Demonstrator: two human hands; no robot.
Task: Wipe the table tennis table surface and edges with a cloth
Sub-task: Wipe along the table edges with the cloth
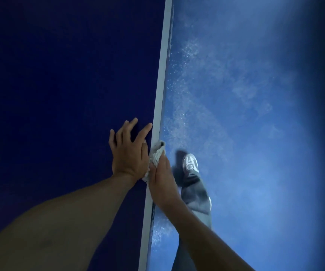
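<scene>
Table: dark blue top [60, 75], fills the left half of the frame.
Edge: white stripe [162, 75], runs from top centre down to the bottom edge, a little left of centre.
Left hand: [129, 155] flat on the table top at mid-frame, spread wide with straight digits, holding nothing, index tip just beside the white stripe.
Right hand: [162, 182] just right of the left hand, wrapped round the cloth, pressing it against the table's side.
Cloth: [155, 153] pale and crumpled, at the table edge between both hands, upper end poking out above the right hand.
Floor: [245, 114] blue, speckled white, right half of the frame.
Shoe: [191, 165] grey-white, on the floor just right of the right hand.
Trouser leg: [194, 194] grey, directly below the shoe in the frame.
</scene>
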